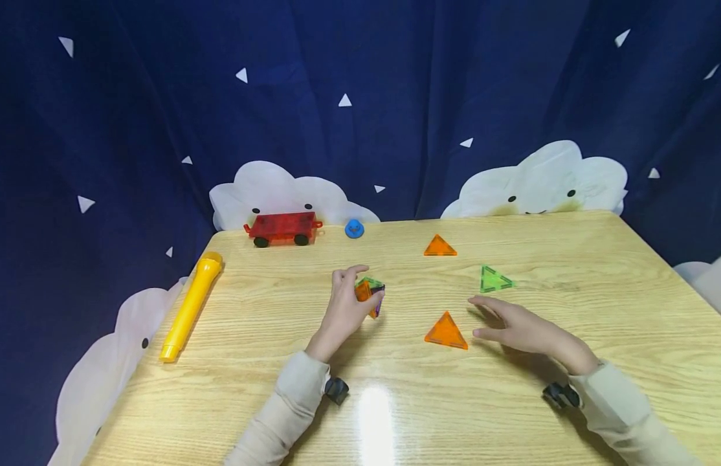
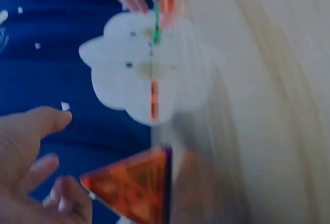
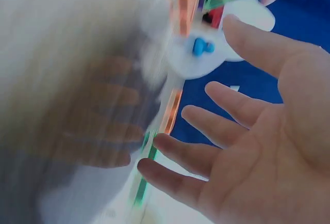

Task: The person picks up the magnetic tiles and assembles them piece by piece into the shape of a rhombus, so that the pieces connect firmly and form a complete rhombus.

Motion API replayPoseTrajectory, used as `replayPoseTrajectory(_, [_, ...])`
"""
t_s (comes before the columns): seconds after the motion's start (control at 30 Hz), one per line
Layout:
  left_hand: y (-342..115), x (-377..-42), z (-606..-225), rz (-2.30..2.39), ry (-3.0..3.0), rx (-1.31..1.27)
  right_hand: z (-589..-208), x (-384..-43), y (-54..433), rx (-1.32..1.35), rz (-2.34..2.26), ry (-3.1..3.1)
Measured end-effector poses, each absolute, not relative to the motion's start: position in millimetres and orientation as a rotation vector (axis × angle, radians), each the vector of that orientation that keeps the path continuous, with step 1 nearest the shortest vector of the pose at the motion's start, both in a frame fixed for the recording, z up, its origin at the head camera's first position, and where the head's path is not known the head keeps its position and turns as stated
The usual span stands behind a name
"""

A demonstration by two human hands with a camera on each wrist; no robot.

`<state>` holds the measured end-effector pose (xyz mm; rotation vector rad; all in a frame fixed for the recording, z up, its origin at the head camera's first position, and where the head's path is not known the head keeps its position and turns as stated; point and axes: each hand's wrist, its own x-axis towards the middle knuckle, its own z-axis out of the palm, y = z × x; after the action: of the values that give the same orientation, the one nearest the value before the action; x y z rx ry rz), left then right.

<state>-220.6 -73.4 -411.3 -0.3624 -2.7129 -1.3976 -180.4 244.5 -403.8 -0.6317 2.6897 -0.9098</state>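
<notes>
A small upright cluster of orange, green and purple triangular tiles (image 1: 364, 291) stands mid-table, its orange side (image 2: 136, 185) large in the left wrist view. My left hand (image 1: 345, 309) is around its left side, thumb and fingers spread apart. In the left wrist view, that thumb (image 2: 54, 121) is clear of the tiles; whether a fingertip touches them, I cannot tell. My right hand (image 1: 520, 329) hovers with spread fingers and holds nothing. Just left of it lies an orange triangular tile (image 1: 446, 331), and a green triangular tile (image 1: 494, 279) lies beyond.
Another orange triangular tile (image 1: 439, 246) lies farther back. A red wheeled base (image 1: 283, 226) and a little blue duck (image 1: 354, 228) stand along the back edge. On the left lies a yellow microphone-shaped toy (image 1: 191, 307). A dark blue curtain (image 1: 395, 97) hangs behind the wooden table (image 1: 267, 310).
</notes>
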Motion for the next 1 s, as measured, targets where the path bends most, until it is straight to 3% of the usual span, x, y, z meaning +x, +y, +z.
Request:
replayPoseTrajectory(0.2, [-52.8,-206.7,-408.9,-1.363,-2.804,-0.835,-407.1,-196.6,261.4,-0.559,-0.920,2.733])
replayPoseTrajectory(0.57, [-32.2,-200.0,-419.9,-1.004,-3.058,-1.344,-416.2,-217.2,278.1,-0.464,-0.892,2.698])
replayPoseTrajectory(1.0, [-28.2,-197.4,-421.7,-0.688,-3.217,-1.405,-415.8,-219.9,279.7,-0.408,-0.789,2.675])
